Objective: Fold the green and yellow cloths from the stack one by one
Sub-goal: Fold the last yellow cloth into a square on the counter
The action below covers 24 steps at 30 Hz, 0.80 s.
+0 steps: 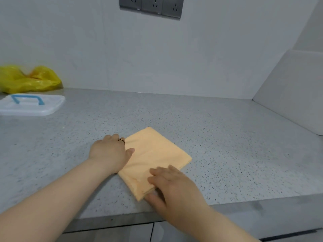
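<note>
Nearest to us, the right hand (174,187) has the near corner of the yellow cloth (153,154), fingers laid over the top and thumb tucked against the edge where the folded layers show, so we read it as pinching that corner. The cloth lies as a folded rectangle, turned at an angle on the speckled countertop (227,154), and its near corner sits close to the counter's front edge. That is our first worry: a pull toward the body could drag the corner over the lip and let the fold slide off. The layers at that corner look slightly stepped, so a loose pinch may let them fan apart and spoil the fold. Further in, the left hand (109,152), with a ring (121,140), sits at the cloth's left edge, thumb on the fabric and fingers bent down out of sight; we cannot tell whether it grips the edge or only presses it. If the two hands move unevenly, we judge the soft cloth will wrinkle or twist on the smooth stone. Well beyond, at the far left, a white lid (31,105) and a yellow plastic bag (26,79) lie clear of the work, and wall sockets (151,6) sit high above; we see no stack or green cloth here
</note>
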Each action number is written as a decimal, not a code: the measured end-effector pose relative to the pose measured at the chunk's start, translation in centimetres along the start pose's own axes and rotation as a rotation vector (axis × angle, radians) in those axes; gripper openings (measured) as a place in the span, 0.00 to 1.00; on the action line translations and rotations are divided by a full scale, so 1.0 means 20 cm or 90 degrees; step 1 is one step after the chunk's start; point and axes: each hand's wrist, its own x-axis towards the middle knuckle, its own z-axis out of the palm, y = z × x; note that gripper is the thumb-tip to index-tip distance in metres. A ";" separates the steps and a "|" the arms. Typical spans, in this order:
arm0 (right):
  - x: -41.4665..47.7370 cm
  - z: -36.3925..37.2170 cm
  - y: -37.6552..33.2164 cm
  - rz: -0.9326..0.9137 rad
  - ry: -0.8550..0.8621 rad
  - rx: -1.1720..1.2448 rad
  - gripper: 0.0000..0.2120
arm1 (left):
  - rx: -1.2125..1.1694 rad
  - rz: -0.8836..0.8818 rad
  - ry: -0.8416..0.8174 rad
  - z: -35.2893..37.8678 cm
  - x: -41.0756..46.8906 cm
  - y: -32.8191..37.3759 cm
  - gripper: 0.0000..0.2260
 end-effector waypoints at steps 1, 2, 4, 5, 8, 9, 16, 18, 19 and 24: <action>-0.02 0.01 0.02 0.010 -0.020 0.018 0.24 | 0.000 -0.002 0.005 0.00 -0.03 -0.03 0.23; -0.04 0.02 0.05 0.021 -0.023 0.034 0.30 | -0.001 0.002 0.010 0.00 -0.06 -0.05 0.23; -0.08 0.03 0.07 0.052 -0.050 0.020 0.37 | -0.020 0.020 0.042 0.00 -0.14 -0.09 0.23; -0.10 0.03 0.09 0.060 -0.055 0.017 0.38 | -0.035 0.038 0.065 0.00 -0.18 -0.10 0.24; -0.16 0.03 0.09 0.082 -0.054 0.043 0.33 | -0.081 0.172 0.114 0.02 -0.27 -0.13 0.28; -0.18 0.03 0.09 0.083 -0.035 0.050 0.30 | -0.095 0.223 0.107 0.02 -0.30 -0.13 0.29; -0.32 0.03 0.15 0.116 0.056 0.129 0.13 | -0.337 0.316 -0.082 0.07 -0.43 -0.17 0.27; -0.35 0.03 0.16 0.138 0.079 0.187 0.13 | -0.390 0.330 -0.102 0.07 -0.48 -0.19 0.30; -0.36 0.03 0.17 0.153 0.089 0.215 0.16 | -0.395 0.337 -0.101 0.07 -0.50 -0.19 0.32; -0.36 0.02 0.16 0.220 0.165 0.317 0.20 | -0.405 0.301 -0.007 0.07 -0.55 -0.18 0.30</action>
